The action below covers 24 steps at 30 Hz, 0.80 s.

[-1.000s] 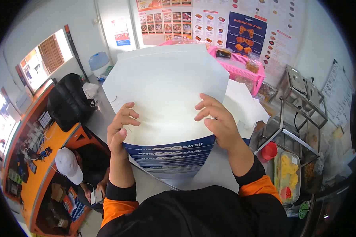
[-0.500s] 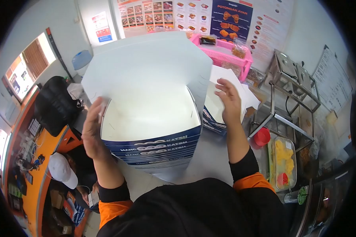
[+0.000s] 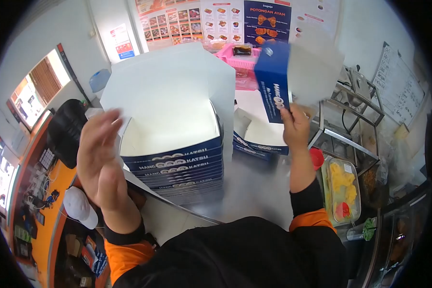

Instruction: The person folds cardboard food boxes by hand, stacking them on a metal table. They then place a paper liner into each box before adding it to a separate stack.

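Note:
My right hand [image 3: 296, 126] grips the lower edge of a blue and white box [image 3: 273, 81], tilted up on its side with its pale lid spread to the right. My left hand [image 3: 101, 156] is raised with fingers apart, holding nothing, just left of a tall stack of nested boxes [image 3: 177, 165]. The top box of that stack lies open, its white inside [image 3: 170, 129] facing up and its lid raised at the back. A shorter stack of open boxes [image 3: 266, 137] stands to the right, partly behind my right forearm.
Behind stands a pink basket [image 3: 242, 60] with packets. On the right are a metal rack [image 3: 345, 139], a red cup [image 3: 316, 158] and a tray of yellow food [image 3: 343, 192]. A person in a white cap [image 3: 80, 206] is at lower left, beside an orange counter [image 3: 48, 211].
My right hand has taken hold of a box and lifted it beside the tall stack. My left hand has moved left and nearer to me. The view has shifted a little.

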{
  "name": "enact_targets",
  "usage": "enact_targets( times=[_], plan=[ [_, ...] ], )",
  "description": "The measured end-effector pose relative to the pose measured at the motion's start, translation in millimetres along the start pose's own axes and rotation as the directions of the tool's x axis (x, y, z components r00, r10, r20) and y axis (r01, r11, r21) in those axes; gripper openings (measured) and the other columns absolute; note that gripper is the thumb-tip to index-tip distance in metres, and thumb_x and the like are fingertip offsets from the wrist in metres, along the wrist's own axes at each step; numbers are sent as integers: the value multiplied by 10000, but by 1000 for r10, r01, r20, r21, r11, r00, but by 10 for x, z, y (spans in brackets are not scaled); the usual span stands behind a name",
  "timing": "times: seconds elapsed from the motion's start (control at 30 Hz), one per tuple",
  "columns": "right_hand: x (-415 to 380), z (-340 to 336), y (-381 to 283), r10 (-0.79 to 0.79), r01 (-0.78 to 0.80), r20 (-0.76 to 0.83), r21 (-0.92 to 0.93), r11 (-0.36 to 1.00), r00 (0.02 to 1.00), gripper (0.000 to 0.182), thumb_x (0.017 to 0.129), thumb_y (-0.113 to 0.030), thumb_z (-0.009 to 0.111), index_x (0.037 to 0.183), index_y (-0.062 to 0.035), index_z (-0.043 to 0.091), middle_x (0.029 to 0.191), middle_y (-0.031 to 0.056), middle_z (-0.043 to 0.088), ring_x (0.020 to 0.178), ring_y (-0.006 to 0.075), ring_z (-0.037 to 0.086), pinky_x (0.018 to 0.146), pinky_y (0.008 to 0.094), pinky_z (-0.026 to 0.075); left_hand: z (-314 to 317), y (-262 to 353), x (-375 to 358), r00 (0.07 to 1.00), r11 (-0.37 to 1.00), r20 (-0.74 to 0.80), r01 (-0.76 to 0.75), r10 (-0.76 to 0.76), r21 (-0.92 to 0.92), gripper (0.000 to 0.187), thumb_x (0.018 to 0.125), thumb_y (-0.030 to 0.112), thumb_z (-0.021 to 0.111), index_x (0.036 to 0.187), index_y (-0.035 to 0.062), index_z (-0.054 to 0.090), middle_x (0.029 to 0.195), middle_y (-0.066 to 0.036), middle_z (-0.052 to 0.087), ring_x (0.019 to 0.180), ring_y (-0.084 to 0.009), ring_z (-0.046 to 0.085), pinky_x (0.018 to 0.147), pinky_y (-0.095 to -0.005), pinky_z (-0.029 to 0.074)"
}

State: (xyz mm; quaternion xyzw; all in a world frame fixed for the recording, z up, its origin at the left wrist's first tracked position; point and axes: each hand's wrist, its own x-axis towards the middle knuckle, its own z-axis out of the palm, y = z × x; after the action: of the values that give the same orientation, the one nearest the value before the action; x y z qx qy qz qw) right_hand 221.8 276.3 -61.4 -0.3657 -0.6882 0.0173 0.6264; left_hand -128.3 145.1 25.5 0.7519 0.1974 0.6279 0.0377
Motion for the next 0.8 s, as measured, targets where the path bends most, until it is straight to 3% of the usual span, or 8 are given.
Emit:
enact_targets(
  times=[0.17,0.27,0.33,0.47,0.53,0.6,0.73,0.8],
  plan=[
    [521,-355,-1291,-383,481,555,-36,876,739,166,718,-65,601,879,-100,627,705,79,524,653,260,533,603,314,414,530,105,651,788,789,66,614,-612,-19,883,723,498,593,1380,45,217,1331,-261,320,1168,-361,417,871,-415,423],
    [612,-333,-1616,-438,685,661,-160,711,609,243,672,-114,641,915,-125,632,830,64,553,785,261,540,685,341,422,650,58,746,727,728,42,685,-685,20,863,751,357,615,1411,81,132,1329,-287,301,1183,-374,394,748,-405,490],
    [672,-352,-1671,-601,731,436,-243,638,669,363,674,-144,680,1027,-98,608,927,108,547,883,283,538,788,341,422,632,24,758,694,692,14,720,-720,-56,826,767,263,610,1412,76,128,1322,-289,308,1161,-362,426,694,-385,513],
    [673,-357,-1509,-442,413,-45,-285,865,896,703,628,-249,762,1250,-88,475,1136,145,499,1079,320,479,930,405,378,448,83,746,680,666,-6,717,-733,-208,752,791,101,554,1404,50,123,1205,-250,456,978,-269,579,616,-331,556],
    [764,-304,-1166,-145,108,280,144,984,949,874,660,-327,750,1355,-63,291,1168,174,482,1021,300,538,844,397,464,353,73,721,679,663,-1,717,-734,-213,728,807,115,545,1400,37,129,1182,-246,479,965,-265,584,619,-332,563],
    [785,-213,-1055,35,-493,696,471,732,718,807,746,-365,687,1360,-58,262,1204,197,433,912,281,592,759,363,512,238,17,685,670,645,48,730,-741,-224,723,816,138,546,1399,33,131,1208,-253,459,982,-276,575,637,-336,560],
    [721,154,-1197,167,-634,644,613,472,747,668,846,-333,582,1357,-64,246,1131,202,478,551,185,603,453,244,511,76,-27,718,566,536,-37,797,-824,278,772,777,177,603,1396,32,166,1298,-255,381,1043,-292,533,663,-332,547],
    [673,249,-1249,144,-681,720,546,488,679,677,840,-349,588,1346,-45,255,1089,193,503,558,176,604,441,236,500,-176,-199,708,473,456,45,812,-880,365,681,742,168,627,1323,-25,327,1042,-201,551,754,-204,586,519,-274,490]
  ],
)
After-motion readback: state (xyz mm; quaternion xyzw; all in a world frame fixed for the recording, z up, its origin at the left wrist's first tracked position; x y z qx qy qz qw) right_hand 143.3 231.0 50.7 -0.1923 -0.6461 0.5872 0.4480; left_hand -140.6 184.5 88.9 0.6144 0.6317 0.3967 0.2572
